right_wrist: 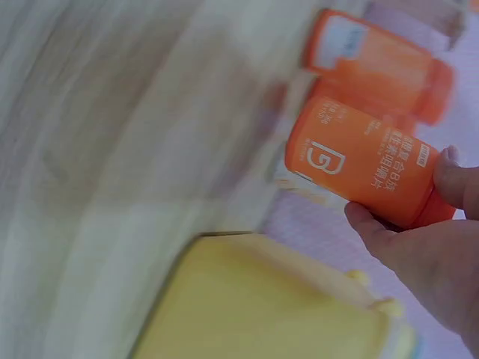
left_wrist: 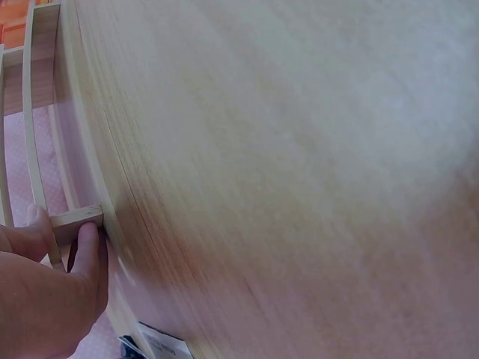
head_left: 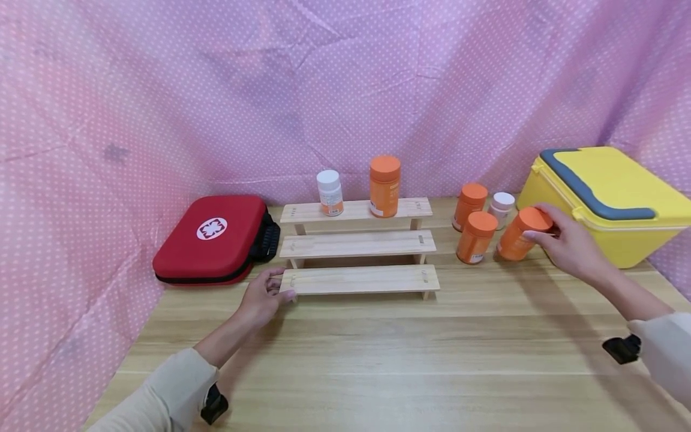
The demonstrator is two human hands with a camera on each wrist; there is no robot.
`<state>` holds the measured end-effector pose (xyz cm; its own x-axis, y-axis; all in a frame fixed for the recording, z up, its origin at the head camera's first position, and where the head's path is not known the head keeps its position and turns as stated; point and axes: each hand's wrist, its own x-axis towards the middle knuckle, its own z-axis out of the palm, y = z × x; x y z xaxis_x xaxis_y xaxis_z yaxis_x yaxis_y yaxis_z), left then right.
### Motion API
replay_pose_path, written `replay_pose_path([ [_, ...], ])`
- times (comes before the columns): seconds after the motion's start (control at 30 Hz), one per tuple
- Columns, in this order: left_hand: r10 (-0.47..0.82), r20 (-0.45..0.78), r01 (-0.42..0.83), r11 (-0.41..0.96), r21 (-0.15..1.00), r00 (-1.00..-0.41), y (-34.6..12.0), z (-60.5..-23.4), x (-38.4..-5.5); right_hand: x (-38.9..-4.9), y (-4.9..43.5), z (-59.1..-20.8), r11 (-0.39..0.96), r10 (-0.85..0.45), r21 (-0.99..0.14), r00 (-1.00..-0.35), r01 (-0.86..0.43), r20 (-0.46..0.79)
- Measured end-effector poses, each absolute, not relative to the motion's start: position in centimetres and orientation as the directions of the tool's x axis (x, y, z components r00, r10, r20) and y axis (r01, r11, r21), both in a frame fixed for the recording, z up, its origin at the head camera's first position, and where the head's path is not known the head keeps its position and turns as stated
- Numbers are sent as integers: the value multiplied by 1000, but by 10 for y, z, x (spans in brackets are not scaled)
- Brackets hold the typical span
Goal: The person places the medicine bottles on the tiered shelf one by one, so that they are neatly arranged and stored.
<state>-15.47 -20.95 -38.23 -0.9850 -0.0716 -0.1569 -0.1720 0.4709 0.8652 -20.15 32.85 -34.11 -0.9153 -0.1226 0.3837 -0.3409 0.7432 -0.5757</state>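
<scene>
My right hand (head_left: 576,245) grips an orange pill bottle (head_left: 511,243) around its cap, thumb on one side and fingers on the other. The bottle leans slightly; whether its base touches the table I cannot tell. Close beside it stand two more orange bottles (head_left: 475,241) and a small white-capped bottle (head_left: 501,207). At the left end of a three-step wooden rack (head_left: 358,281), my left hand (head_left: 263,298) holds the lowest step, its thumb and fingers around the end support (left_wrist: 77,219). On the top step stand a white bottle (head_left: 330,195) and a large orange bottle (head_left: 384,189).
A red first-aid case (head_left: 216,237) lies left of the rack. At the right stands a yellow box (head_left: 621,186) with a grey handle, just behind my right hand. Pink dotted cloth (head_left: 345,90) hangs behind the wooden table (head_left: 367,360).
</scene>
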Motion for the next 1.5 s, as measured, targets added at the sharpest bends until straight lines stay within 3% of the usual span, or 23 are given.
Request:
replay_pose_path([
  [0.37, -74, -152, -169, 470, 866, -986, -209, -381, -155, -159, 286, -283, 594, -281, -631, -864, -499, 419],
  [0.67, -71, -140, -157, 474, 866, -988, -208, -382, -156, -154, 223, -254, 459, -452, -633, -777, -624, 438],
  [0.93, -78, -141, -161, 481, 862, -987, -208, -382, -156, -168, 169, -243, 446, -484, -687, -800, -574, 355],
  [1.17, -76, -141, -160, 481, 862, -987, -209, -384, -156, -194, 114, -246, 356, -522, -718, -765, -598, 378],
  [1.5, -63, -111, -128, 451, 884, -992, -208, -385, -155, -223, 55, -254, 341, -542, -758, -776, -555, 324],
])
